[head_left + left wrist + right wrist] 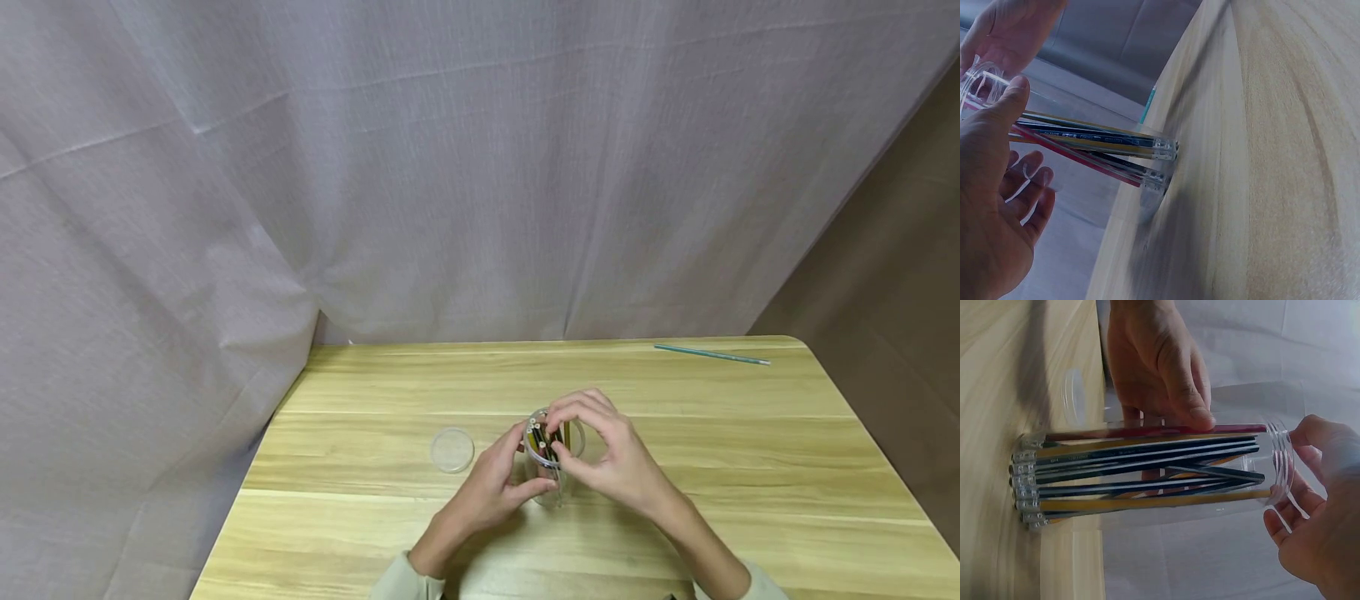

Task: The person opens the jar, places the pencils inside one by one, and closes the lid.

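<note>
A tall clear plastic jar (1210, 515) stands on the table with several pencils (1147, 453) inside, black, yellow and red. Their metal-banded ends are down, and flat round ends show at the mouth in the head view. My left hand (491, 479) grips the jar's side, thumb across the near wall and fingers behind it. Over the open mouth, my right hand (607, 446) has its thumb and fingers bent down around the rim (1284, 462). A gap shows between thumb and index finger; the fingertips are partly hidden.
A clear round lid (452, 450) lies flat on the wooden table (345, 467), left of the jar. One teal pencil (712, 354) lies near the table's back right edge. A grey curtain (450, 208) hangs behind the table and down its left side.
</note>
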### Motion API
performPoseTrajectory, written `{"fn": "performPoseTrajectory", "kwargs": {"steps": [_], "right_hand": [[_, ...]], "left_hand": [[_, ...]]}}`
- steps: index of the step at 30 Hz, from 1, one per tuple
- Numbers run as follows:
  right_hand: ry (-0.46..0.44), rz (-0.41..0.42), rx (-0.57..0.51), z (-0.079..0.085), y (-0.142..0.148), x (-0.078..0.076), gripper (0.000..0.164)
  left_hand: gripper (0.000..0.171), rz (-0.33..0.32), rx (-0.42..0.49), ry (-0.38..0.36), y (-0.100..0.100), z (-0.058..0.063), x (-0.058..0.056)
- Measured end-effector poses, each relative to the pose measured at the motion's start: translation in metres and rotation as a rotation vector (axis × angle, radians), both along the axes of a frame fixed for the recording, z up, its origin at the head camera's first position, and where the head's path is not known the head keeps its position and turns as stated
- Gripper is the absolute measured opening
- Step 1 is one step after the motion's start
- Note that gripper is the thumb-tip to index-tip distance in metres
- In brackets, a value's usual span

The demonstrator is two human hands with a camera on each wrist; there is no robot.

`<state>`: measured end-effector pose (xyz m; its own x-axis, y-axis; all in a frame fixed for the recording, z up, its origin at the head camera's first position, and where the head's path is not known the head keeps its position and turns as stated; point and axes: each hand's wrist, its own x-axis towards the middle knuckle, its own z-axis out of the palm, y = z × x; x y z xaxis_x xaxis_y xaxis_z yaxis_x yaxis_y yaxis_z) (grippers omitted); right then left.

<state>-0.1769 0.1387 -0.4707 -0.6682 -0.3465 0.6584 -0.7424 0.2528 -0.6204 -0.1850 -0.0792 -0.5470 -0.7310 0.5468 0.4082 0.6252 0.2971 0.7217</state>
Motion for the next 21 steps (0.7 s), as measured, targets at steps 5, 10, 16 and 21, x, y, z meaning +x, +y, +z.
{"fn": "performPoseTrajectory", "kwargs": {"steps": [5, 10, 16, 21], "right_hand": [[0.037, -0.016, 0.009, -0.0005, 0.0028, 0.0004, 0.041], [0.075, -0.013, 0.031, 0.0013, 0.0027, 0.0008, 0.038], [0.143, -0.01, 0.056, -0.002, 0.0016, -0.0004, 0.034], [0.148, -0.06, 0.064, -0.0048, 0.0055, -0.0001, 0.035]], "left_hand": [[0.084, 0.002, -0.002, -0.017, 0.0003, -0.0005, -0.0003], [0.083, -0.004, 0.003, -0.017, 0.0003, 0.0, -0.0006], [0.083, -0.01, 0.013, 0.001, 0.0005, -0.0013, -0.0008], [0.083, -0.004, 0.005, -0.003, 0.0003, -0.0011, -0.0001]]}}
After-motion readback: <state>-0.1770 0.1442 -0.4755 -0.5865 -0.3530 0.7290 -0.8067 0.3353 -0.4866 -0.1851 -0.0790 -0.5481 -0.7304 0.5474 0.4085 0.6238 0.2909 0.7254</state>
